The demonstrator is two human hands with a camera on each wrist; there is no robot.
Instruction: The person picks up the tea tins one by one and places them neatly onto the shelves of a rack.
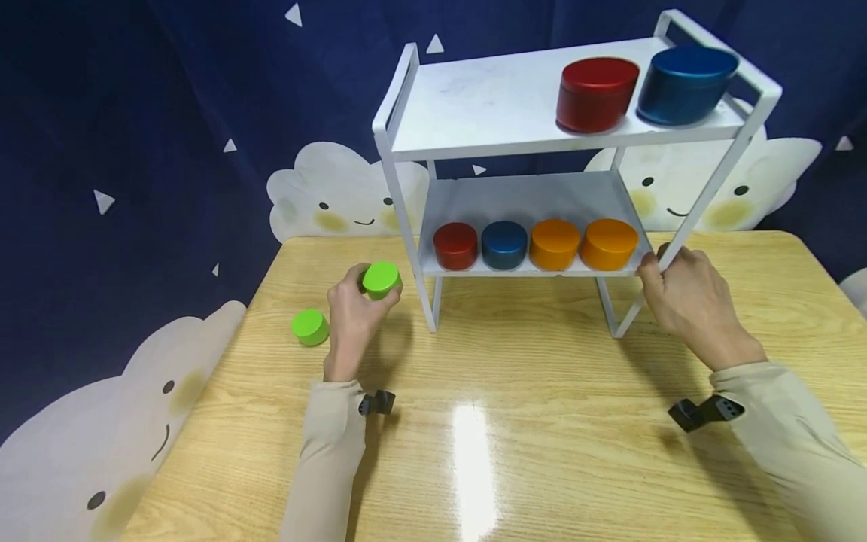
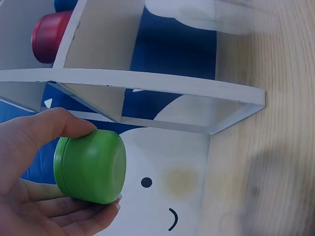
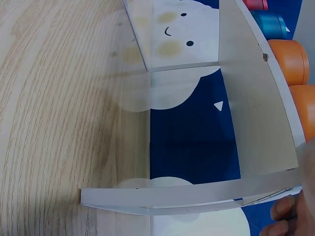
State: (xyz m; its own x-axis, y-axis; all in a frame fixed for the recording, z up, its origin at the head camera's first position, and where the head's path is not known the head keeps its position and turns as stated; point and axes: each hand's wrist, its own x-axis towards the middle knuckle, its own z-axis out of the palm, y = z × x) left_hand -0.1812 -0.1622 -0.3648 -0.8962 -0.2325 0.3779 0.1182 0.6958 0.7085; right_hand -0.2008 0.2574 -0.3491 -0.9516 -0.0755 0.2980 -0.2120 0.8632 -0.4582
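Note:
My left hand (image 1: pixel 355 312) holds a green round tin (image 1: pixel 382 279) above the table, just left of the shelf; in the left wrist view the thumb lies over the tin (image 2: pixel 91 166) with the fingers beneath it. A second green tin (image 1: pixel 310 327) sits on the table beside that hand. My right hand (image 1: pixel 694 301) grips the right post of the white two-tier shelf (image 1: pixel 488 105) at the lower board's corner. Along the lower board stand a red tin (image 1: pixel 456 246), a blue tin (image 1: pixel 504 245) and two orange tins (image 1: pixel 555 245).
On the upper board, toward the right, are a larger red tin (image 1: pixel 597 95) and a larger blue tin (image 1: pixel 687 84). The shelf's legs rest on a wooden table (image 1: pixel 542 421). Behind it hangs a dark blue curtain (image 1: pixel 169 98) with cloud faces.

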